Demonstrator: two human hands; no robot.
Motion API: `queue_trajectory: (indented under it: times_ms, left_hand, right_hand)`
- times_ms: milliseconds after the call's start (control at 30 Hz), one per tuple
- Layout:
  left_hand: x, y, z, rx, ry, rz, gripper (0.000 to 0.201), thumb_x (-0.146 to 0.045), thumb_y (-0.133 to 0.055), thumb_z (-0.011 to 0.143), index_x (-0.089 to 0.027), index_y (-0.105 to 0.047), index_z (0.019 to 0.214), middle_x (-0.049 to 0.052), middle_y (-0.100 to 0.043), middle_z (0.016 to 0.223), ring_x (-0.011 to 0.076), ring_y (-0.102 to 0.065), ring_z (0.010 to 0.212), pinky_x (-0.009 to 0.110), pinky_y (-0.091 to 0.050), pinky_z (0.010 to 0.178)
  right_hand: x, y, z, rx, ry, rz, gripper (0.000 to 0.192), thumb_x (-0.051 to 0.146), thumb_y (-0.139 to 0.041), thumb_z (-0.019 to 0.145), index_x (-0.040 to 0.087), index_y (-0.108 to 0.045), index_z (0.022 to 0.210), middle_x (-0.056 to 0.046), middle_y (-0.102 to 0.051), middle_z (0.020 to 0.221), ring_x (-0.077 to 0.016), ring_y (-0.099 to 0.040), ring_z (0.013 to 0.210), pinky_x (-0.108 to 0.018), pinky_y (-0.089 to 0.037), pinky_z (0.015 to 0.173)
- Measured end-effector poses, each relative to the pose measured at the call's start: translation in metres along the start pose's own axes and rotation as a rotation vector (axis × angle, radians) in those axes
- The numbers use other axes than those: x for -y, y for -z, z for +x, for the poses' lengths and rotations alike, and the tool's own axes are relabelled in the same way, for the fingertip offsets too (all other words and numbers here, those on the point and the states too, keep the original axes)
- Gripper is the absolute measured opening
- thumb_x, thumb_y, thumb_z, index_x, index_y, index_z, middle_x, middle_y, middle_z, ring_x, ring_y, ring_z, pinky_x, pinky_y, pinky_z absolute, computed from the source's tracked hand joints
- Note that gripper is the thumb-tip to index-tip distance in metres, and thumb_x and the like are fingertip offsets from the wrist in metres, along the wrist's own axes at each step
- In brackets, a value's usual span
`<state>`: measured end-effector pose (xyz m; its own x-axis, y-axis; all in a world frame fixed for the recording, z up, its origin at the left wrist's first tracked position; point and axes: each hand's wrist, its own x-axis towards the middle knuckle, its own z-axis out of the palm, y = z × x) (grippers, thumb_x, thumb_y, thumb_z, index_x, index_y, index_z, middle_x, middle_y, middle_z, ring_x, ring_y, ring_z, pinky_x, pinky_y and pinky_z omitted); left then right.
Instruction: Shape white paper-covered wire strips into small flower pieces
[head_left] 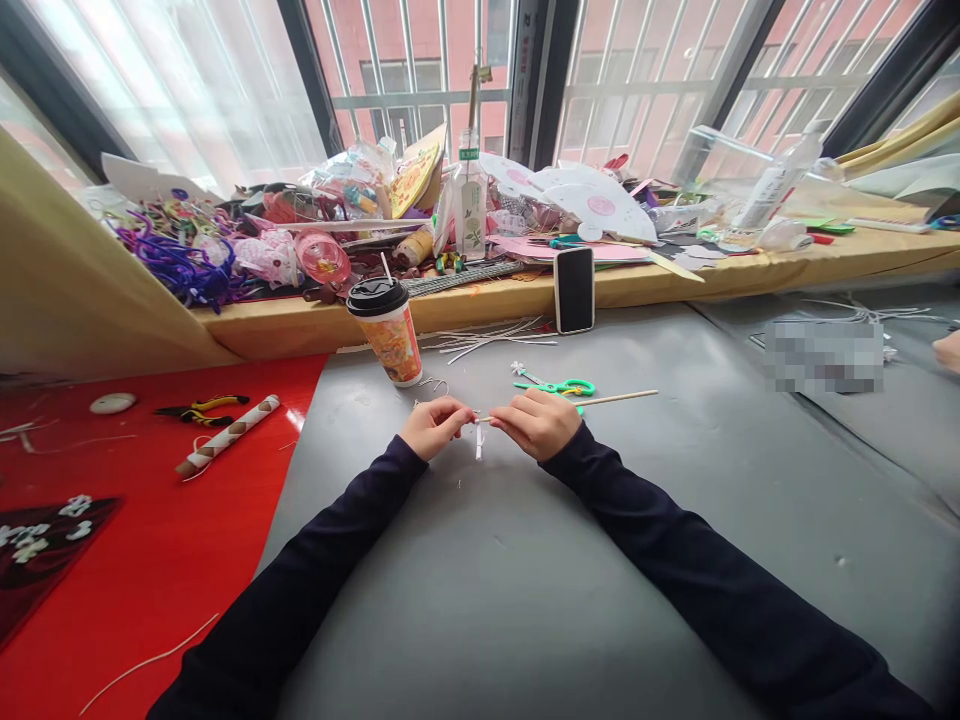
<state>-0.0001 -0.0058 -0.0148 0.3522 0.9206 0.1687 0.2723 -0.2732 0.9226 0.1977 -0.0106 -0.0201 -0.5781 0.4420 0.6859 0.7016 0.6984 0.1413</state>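
My right hand is closed around a thin wooden stick, whose long end sticks out to the right. At the stick's left tip, a narrow white strip hangs down between my hands. The fingertips of my left hand are pinched together at the top of this strip, close to the stick's tip; the exact hold is too small to see. Just behind my right hand lie green-handled scissors, partly covered by it. A small white flower lies beyond them.
A lidded paper cup and a propped phone stand at the back of the grey tabletop. White cords lie between them. Pliers and a cord-wrapped roll rest on the red surface. Craft materials crowd the windowsill. Another person's hand shows at far right.
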Motion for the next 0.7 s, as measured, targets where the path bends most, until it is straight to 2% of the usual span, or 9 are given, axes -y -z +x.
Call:
queue_trajectory:
  times_ms: [133, 267, 400, 700]
  left_hand:
    - [-0.0019, 0.0034, -0.001, 0.162, 0.06, 0.087, 0.031, -0.039, -0.049, 0.073, -0.01, -0.058, 0.066, -0.001, -0.048, 0.058, 0.0065, -0.044, 0.048, 0.02, -0.035, 0.048]
    - [0.0005, 0.007, -0.0006, 0.298, 0.083, 0.128, 0.032, -0.039, -0.045, 0.075, -0.01, -0.057, 0.068, -0.002, -0.045, 0.051, 0.006, -0.04, 0.045, 0.019, -0.033, 0.047]
    - [0.0041, 0.0073, 0.0002, 0.326, 0.082, 0.15, 0.031, -0.039, -0.044, 0.075, -0.01, -0.055, 0.068, -0.003, -0.042, 0.051, 0.0057, -0.037, 0.045, 0.019, -0.031, 0.046]
    - [0.0046, 0.0044, 0.0004, 0.302, 0.081, 0.132, 0.029, -0.038, -0.046, 0.074, -0.011, -0.054, 0.065, -0.003, -0.043, 0.053, 0.0057, -0.037, 0.047, 0.019, -0.031, 0.047]
  right_hand:
    - [0.0006, -0.0001, 0.0007, 0.023, 0.061, 0.012, 0.023, 0.034, -0.042, 0.083, 0.021, -0.061, 0.083, -0.001, -0.053, 0.063, -0.0121, -0.037, 0.062, -0.026, -0.026, 0.06]
    - [0.0017, -0.0006, 0.0008, 0.057, 0.096, 0.04, 0.025, 0.034, -0.04, 0.083, 0.02, -0.061, 0.082, -0.001, -0.053, 0.063, -0.0121, -0.038, 0.063, -0.026, -0.026, 0.06]
    - [0.0023, -0.0012, 0.0009, 0.071, 0.106, 0.053, 0.026, 0.034, -0.04, 0.084, 0.02, -0.062, 0.081, -0.002, -0.054, 0.063, -0.012, -0.038, 0.063, -0.026, -0.025, 0.059]
    - [0.0037, -0.0007, 0.0011, 0.068, 0.102, 0.057, 0.023, 0.033, -0.043, 0.082, 0.02, -0.061, 0.081, -0.001, -0.054, 0.063, -0.012, -0.037, 0.062, -0.026, -0.024, 0.058]
